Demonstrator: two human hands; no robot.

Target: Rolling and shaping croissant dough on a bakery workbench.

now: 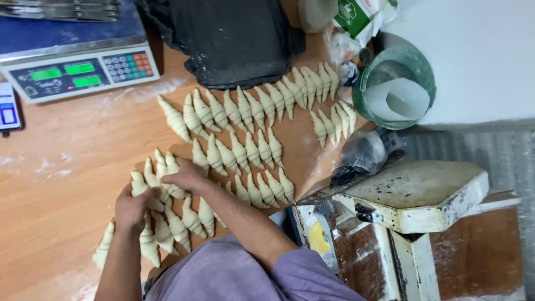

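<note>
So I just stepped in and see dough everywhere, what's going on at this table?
A person is handling shaped raw croissants laid in rows on a floured wooden table. The left hand and right hand both rest on pieces in the nearest cluster. A digital scale and a green bucket sit at the table's edges.

Head camera, looking steeply down, close over table.
</note>
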